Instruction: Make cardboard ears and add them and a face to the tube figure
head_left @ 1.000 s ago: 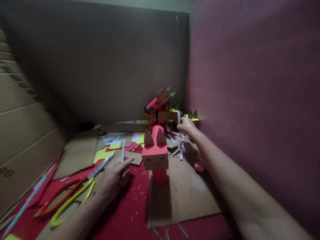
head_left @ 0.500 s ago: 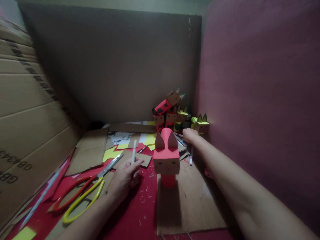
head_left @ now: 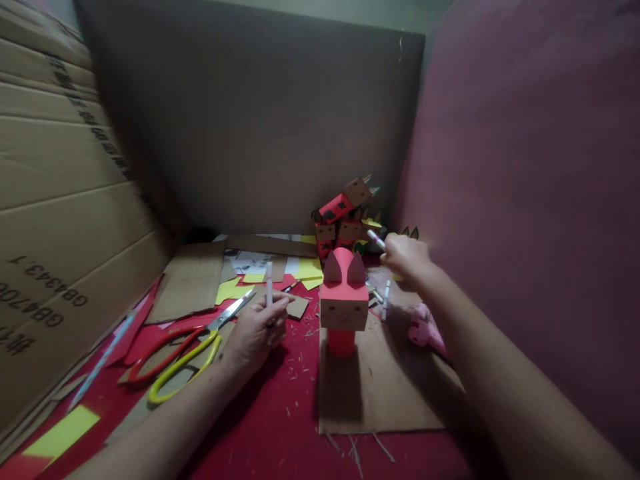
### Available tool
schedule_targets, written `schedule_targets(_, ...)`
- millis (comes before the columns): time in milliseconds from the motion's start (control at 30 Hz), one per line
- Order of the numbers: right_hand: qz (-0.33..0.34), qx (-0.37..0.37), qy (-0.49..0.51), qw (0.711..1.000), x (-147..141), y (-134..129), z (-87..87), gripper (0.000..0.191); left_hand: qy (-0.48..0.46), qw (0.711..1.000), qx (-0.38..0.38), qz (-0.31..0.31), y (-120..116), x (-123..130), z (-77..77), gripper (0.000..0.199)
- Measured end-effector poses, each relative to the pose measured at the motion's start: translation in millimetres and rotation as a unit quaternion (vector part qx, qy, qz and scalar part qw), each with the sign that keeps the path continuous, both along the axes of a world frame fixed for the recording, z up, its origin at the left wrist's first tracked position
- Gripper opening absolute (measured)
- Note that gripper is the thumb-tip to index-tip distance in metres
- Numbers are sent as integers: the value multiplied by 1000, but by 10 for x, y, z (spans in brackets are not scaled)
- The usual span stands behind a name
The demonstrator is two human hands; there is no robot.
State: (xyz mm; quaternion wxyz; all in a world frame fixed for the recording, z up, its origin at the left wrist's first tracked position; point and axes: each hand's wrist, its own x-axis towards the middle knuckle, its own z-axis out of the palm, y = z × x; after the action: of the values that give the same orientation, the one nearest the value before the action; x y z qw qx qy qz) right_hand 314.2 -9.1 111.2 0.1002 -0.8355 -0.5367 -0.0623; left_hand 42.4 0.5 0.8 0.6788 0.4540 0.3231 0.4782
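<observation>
My left hand is closed around a white marker that points upward, left of the red paper cat. The cat has pointed brown ears and a small drawn face, and stands on a flat cardboard sheet. Beyond it on the right, my right hand is raised and grips another marker, white with a purple band. A further white marker lies below that hand. Red-and-yellow-handled scissors rest beside my left forearm, blades partly apart.
Several red and yellow paper animals are stacked at the back. Cardboard pieces and paper scraps cover the left side. A pink object sits near my right forearm. A printed carton wall and a pink wall flank the table.
My right hand has come up from among the items at the back right with a marker in it. My left hand still holds its marker. The view has shifted slightly.
</observation>
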Motion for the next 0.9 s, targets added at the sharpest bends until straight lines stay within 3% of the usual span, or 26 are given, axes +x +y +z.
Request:
schedule_targets(100,-35,102,38,993,-92,-667,133,24,-25,999,29,-16,-138,-32,142,30)
schedule_targets(167,3,167,105,980,-194,-1140,51,26,-33,998,46,-33,-292,-34,233,28)
schedule_targets(200,73,259,249,930,-258,-1350,-42,26,-34,997,55,-44,-384,-24,270,29)
schedule_targets(233,121,295,377,870,-328,-1528,-159,26,-29,996,61,-61,-482,-7,298,31)
schedule_targets(267,160,306,477,808,-403,-1670,-288,25,-22,994,56,-90,-582,15,317,37)
schedule_targets(333,169,260,604,734,-551,-1845,-539,22,-26,988,32,-146,-771,64,327,49)
schedule_targets(400,158,231,661,696,-676,-1906,-730,20,-29,985,19,-169,-917,100,310,43)
schedule_targets(467,156,251,703,647,-766,-1910,-844,19,-10,983,31,-179,-1006,110,283,31)
schedule_targets(567,158,285,754,570,-857,-1905,-922,19,61,979,76,-181,-1053,69,254,22)
schedule_targets(633,156,269,785,536,-910,-1915,-950,18,126,968,135,-167,-1053,20,244,15)
schedule_targets(800,146,239,828,486,-1039,-1905,-1024,21,261,876,379,-142,-1026,-89,167,14)
schedule_targets(900,169,227,827,486,-1093,-1866,-1106,23,284,843,438,-128,-1008,-122,103,15)
